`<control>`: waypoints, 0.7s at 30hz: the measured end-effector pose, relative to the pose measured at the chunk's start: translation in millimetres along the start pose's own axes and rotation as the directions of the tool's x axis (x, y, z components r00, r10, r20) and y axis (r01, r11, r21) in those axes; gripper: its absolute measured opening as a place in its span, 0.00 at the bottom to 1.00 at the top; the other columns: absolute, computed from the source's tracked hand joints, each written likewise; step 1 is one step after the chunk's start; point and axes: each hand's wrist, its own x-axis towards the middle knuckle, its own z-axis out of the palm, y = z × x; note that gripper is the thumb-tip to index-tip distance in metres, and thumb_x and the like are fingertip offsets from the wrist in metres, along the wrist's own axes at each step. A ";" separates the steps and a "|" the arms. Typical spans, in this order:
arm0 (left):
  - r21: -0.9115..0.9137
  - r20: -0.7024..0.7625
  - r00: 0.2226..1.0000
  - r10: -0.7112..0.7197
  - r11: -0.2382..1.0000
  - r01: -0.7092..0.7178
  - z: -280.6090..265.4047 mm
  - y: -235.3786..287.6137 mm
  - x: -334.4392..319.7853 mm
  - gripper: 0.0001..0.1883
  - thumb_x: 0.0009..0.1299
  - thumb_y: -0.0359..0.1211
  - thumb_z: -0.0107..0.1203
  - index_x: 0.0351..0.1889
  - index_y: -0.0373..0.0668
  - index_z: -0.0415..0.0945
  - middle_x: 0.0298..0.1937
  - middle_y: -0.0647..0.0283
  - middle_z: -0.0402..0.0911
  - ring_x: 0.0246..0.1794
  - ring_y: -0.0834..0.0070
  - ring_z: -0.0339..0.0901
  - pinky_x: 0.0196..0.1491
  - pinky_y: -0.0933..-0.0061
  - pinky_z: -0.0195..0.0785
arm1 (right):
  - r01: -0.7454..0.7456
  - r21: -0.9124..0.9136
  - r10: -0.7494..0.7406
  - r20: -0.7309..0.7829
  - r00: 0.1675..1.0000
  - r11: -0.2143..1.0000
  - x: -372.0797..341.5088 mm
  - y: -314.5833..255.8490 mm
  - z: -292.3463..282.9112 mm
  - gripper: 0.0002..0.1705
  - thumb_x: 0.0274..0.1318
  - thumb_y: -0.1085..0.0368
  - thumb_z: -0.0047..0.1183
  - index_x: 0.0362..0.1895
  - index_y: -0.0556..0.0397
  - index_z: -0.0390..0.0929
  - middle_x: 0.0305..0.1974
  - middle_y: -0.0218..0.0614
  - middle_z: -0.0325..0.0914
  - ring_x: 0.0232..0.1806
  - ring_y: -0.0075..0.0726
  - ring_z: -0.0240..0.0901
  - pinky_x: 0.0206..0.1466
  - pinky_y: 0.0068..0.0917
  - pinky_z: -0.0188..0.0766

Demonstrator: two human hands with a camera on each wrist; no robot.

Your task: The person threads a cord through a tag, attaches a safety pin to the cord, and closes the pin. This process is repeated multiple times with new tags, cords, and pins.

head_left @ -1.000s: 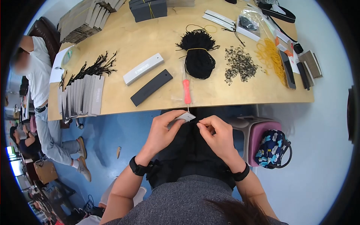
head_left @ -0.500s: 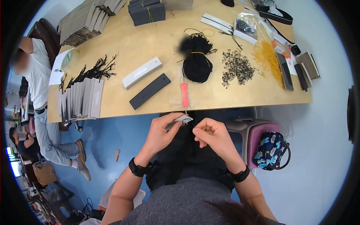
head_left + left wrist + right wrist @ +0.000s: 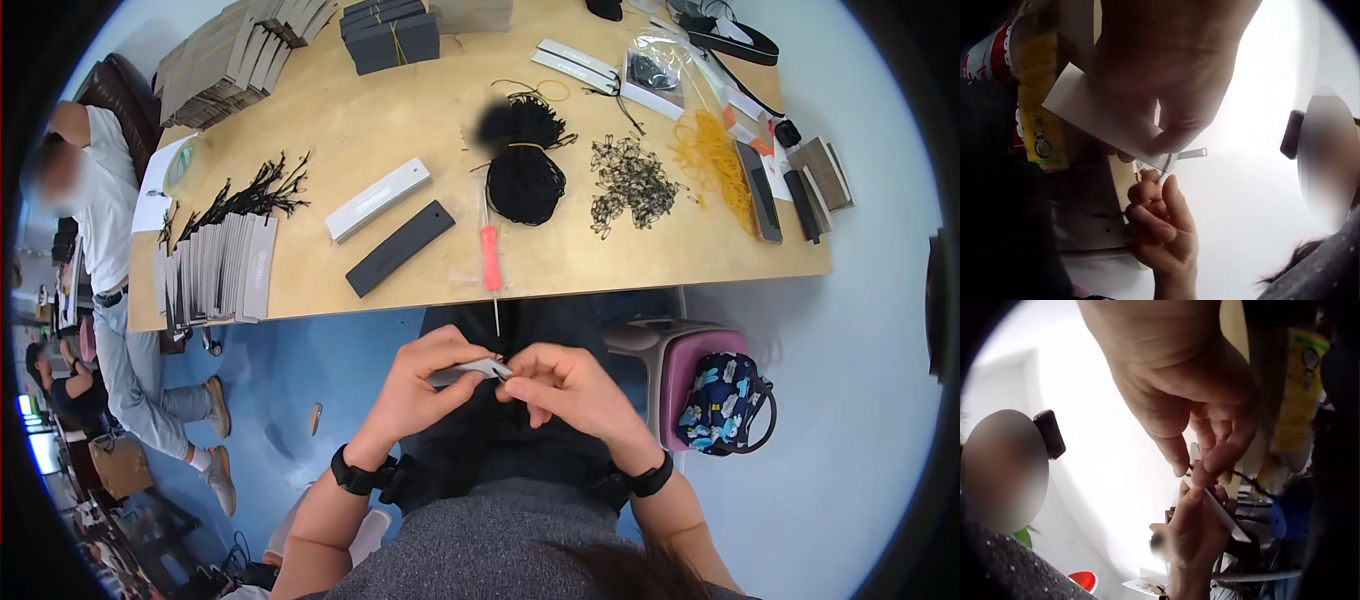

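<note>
Over the lap, my left hand grips a flat light-grey tag between thumb and fingers. In the left wrist view the tag looks like a long pale strip. My right hand is at its free end, thumb and fingertips pinching a thin black cord. From those fingertips the cord trails off in the right wrist view. Just beyond the hands, a red-handled tool lies on the table, its thin metal shaft jutting past the front edge.
On the table lie a white bar, a dark bar, a black cord bundle, small metal clips and yellow bands. Stacked grey tags with black cords stand at left. A stool carries a flowered bag.
Both hands have come down toward the body, away from the table edge and the tool's tip. The right hand has moved in to the tag's end, where a cord loop showed half a second ago.
</note>
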 end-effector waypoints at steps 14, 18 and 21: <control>0.140 0.090 0.994 -0.064 0.989 0.051 -16.4 27.7 5.2 0.13 0.64 0.20 0.57 0.46 0.37 0.81 0.35 0.62 0.75 0.35 0.72 0.74 0.38 0.74 0.68 | 0.155 0.070 -0.162 0.096 0.982 0.985 13.9 -31.2 -17.7 0.16 0.71 0.55 0.54 0.40 0.58 0.79 0.24 0.24 0.73 0.21 0.14 0.63 0.24 0.16 0.59; -0.205 0.079 0.977 -0.199 0.956 0.211 -19.3 25.2 -0.7 0.10 0.68 0.21 0.56 0.47 0.35 0.79 0.40 0.66 0.75 0.40 0.79 0.74 0.43 0.78 0.68 | 0.009 0.029 -0.014 0.186 0.982 1.000 -3.2 -39.6 -17.1 0.24 0.73 0.51 0.50 0.30 0.57 0.80 0.23 0.23 0.73 0.19 0.14 0.61 0.23 0.18 0.58; -0.442 0.095 0.952 -0.292 0.844 0.303 -21.5 33.1 3.1 0.09 0.69 0.21 0.56 0.47 0.35 0.78 0.42 0.68 0.74 0.42 0.81 0.74 0.44 0.80 0.67 | 0.160 -0.386 -0.150 0.056 0.987 0.909 2.8 -22.7 -14.1 0.22 0.70 0.53 0.54 0.29 0.59 0.82 0.21 0.29 0.75 0.20 0.20 0.65 0.25 0.23 0.62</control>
